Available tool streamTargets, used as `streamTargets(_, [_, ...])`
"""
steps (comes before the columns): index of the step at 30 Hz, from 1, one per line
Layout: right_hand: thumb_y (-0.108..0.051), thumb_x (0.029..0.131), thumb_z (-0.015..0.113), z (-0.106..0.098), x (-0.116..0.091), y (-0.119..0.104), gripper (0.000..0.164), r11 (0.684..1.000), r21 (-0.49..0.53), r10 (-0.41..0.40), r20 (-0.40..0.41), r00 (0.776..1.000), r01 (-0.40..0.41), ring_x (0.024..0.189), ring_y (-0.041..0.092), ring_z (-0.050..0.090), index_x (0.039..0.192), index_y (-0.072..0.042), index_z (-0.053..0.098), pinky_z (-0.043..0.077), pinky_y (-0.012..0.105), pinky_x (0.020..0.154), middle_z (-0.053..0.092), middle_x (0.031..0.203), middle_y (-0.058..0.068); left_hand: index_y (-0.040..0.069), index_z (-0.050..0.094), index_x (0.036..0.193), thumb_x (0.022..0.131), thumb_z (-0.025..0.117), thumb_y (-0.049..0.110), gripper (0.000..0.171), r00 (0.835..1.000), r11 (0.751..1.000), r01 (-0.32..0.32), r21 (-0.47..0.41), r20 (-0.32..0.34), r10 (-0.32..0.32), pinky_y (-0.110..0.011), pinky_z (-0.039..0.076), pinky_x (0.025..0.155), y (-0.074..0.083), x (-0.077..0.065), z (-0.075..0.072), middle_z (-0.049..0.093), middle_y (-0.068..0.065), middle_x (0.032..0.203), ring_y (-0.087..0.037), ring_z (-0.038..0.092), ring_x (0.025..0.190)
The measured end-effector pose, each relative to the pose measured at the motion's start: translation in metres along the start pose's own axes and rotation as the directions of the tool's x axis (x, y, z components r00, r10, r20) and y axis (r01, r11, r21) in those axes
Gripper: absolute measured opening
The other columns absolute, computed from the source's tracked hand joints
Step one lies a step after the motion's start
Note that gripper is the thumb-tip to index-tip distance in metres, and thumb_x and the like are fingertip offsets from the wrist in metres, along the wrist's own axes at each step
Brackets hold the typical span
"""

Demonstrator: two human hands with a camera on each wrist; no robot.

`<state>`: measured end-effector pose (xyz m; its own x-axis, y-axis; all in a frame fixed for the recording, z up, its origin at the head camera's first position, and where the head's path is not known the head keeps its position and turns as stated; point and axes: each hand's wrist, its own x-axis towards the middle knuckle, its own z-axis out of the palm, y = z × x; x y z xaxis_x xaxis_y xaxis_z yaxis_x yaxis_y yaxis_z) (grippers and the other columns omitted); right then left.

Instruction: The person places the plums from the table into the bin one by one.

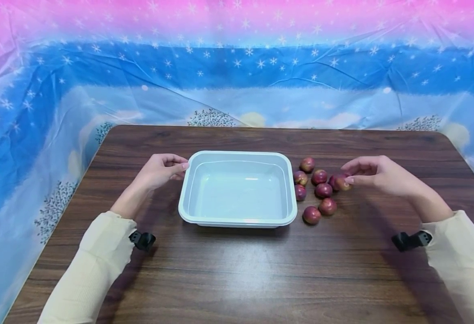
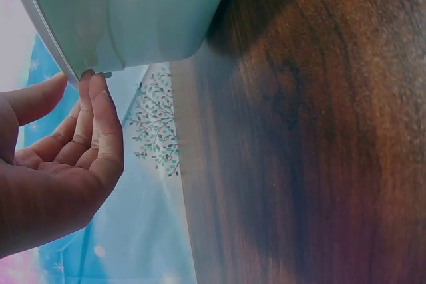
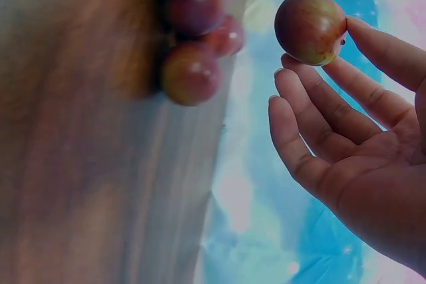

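A pale blue-white plastic tray sits empty in the middle of the wooden table. My left hand touches the tray's rim at its far left corner with its fingertips, the fingers nearly straight. Several red-purple plums lie on the table just right of the tray. My right hand pinches one plum between thumb and fingertips at the cluster's right edge. In the right wrist view, this plum is beside the other plums and held by my right hand.
The table has rounded corners; its far edge meets a blue and pink snowflake-print plastic backdrop that also drapes down both sides. Bare wood stretches in front of the tray toward me.
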<state>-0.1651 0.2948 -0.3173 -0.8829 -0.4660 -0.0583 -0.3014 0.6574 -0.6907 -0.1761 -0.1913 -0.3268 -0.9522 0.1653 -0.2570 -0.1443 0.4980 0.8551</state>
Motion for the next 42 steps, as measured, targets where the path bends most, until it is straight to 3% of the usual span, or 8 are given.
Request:
streamTargets(10, [-0.018, 0.087, 0.065, -0.01, 0.021, -0.031, 0.028, 0.999, -0.026, 0.042, -0.036, 0.999, -0.042, 0.084, 0.01, 0.059, 0.113, -0.009, 0.062, 0.046, 0.021, 0.07, 0.065, 0.098, 0.002, -0.009, 0.053, 0.117, 0.094, 0.052, 0.016, 0.034, 1.0, 1.0, -0.001, -0.002, 0.001, 0.001, -0.045, 0.048, 0.086, -0.001, 0.001, 0.0, 0.061, -0.016, 0.097, -0.02, 0.06, 0.083])
streamTargets(16, [-0.023, 0.087, 0.064, -0.011, 0.033, -0.045, 0.029, 0.999, -0.007, 0.046, -0.014, 0.999, -0.047, 0.087, 0.012, 0.06, 0.114, -0.013, 0.061, 0.047, 0.023, 0.075, 0.066, 0.096, 0.002, -0.009, 0.053, 0.117, 0.094, 0.052, 0.016, 0.034, 1.0, 1.0, 0.001, -0.008, 0.002, -0.001, -0.045, 0.048, 0.086, 0.0, 0.001, 0.0, 0.06, -0.017, 0.098, -0.018, 0.06, 0.082])
streamTargets(24, [-0.021, 0.088, 0.062, -0.009, 0.051, -0.062, 0.026, 0.999, 0.015, -0.032, 0.01, 0.999, 0.032, 0.085, 0.014, 0.062, 0.111, -0.008, 0.062, 0.047, 0.022, 0.077, 0.067, 0.092, 0.004, -0.008, 0.052, 0.119, 0.094, 0.052, 0.015, 0.034, 1.0, 1.0, 0.004, -0.022, 0.005, -0.004, -0.045, 0.048, 0.086, 0.001, 0.001, -0.001, 0.059, -0.018, 0.101, -0.019, 0.059, 0.084])
streamTargets(33, [-0.021, 0.089, 0.062, 0.0, 0.067, -0.081, 0.027, 0.999, 0.019, -0.046, 0.029, 0.999, 0.046, 0.091, 0.015, 0.059, 0.112, -0.007, 0.062, 0.048, 0.027, 0.078, 0.066, 0.099, 0.003, -0.007, 0.051, 0.121, 0.094, 0.052, 0.018, 0.037, 1.0, 1.0, 0.009, -0.008, 0.014, -0.009, -0.043, 0.048, 0.087, 0.001, 0.0, 0.0, 0.057, -0.019, 0.106, -0.031, 0.056, 0.098])
streamTargets(42, [-0.022, 0.089, 0.062, 0.013, 0.08, -0.094, 0.026, 0.998, 0.031, -0.06, 0.064, 0.996, 0.059, 0.09, 0.015, 0.058, 0.112, -0.009, 0.062, 0.046, 0.034, 0.079, 0.065, 0.1, 0.003, -0.006, 0.051, 0.122, 0.094, 0.053, 0.018, 0.037, 1.0, 1.0, 0.014, -0.003, 0.013, -0.014, -0.043, 0.047, 0.088, 0.002, 0.0, -0.001, 0.056, -0.02, 0.108, -0.033, 0.055, 0.102])
